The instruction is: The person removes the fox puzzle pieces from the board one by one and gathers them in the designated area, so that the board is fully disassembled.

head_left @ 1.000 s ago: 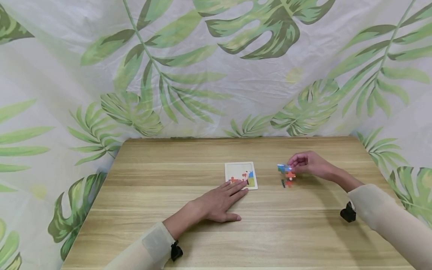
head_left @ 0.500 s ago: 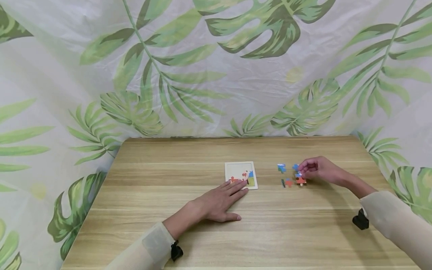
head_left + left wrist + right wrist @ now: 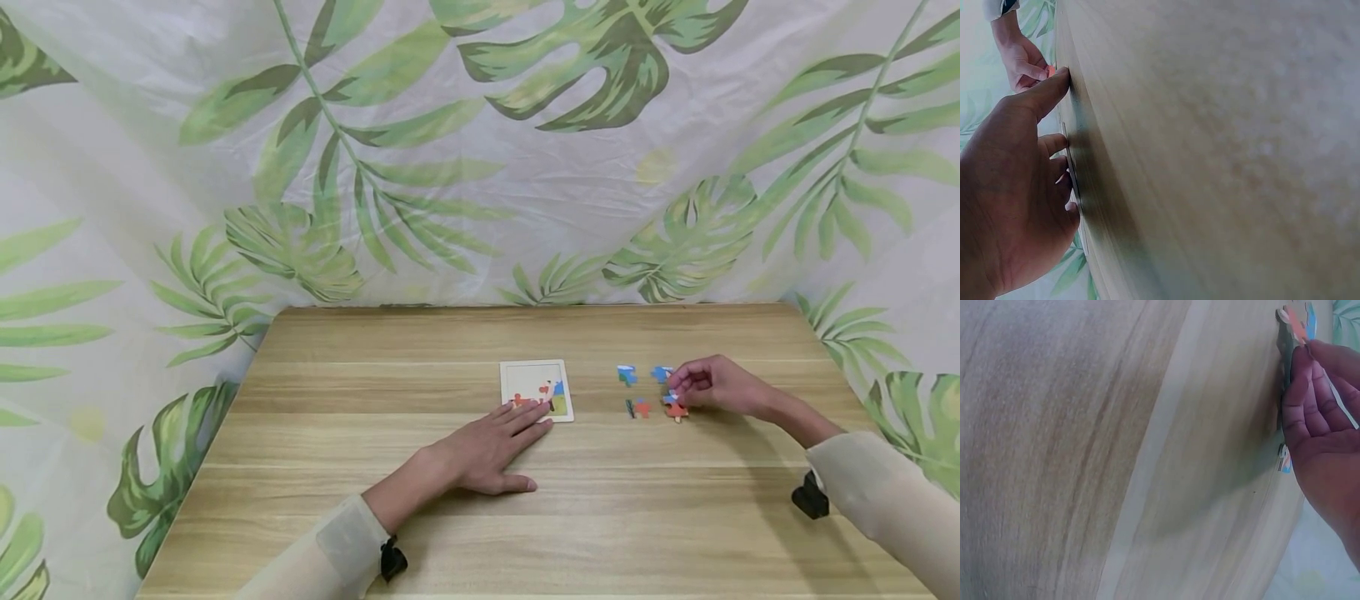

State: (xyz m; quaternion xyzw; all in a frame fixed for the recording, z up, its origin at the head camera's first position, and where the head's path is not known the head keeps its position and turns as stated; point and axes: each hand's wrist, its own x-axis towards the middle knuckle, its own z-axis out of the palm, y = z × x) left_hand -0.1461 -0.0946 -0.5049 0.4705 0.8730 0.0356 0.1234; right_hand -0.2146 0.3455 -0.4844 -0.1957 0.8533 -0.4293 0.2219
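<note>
My left hand (image 3: 491, 450) lies with straight fingers across the near edge of a white-framed jigsaw tray (image 3: 517, 364). A few orange, blue and green pieces show inside the tray beyond the fingertips. To the right, my right hand (image 3: 723, 387) pinches an orange and blue puzzle piece (image 3: 676, 407) between thumb and finger, close over the table. In the right wrist view the piece's orange part (image 3: 1296, 326) stands tilted at the fingertips. A blue piece (image 3: 661, 374) lies just beyond those fingers.
Left of the right hand lie a blue and green piece (image 3: 626, 375), an orange piece (image 3: 642, 407) and a narrow dark piece (image 3: 630, 408). The wooden table (image 3: 360, 350) ends at a leaf-patterned cloth (image 3: 435, 208).
My right hand has moved right and nearer, carrying the orange and blue piece away from the blue and green one. A blue piece has come into view there. My left hand stays put.
</note>
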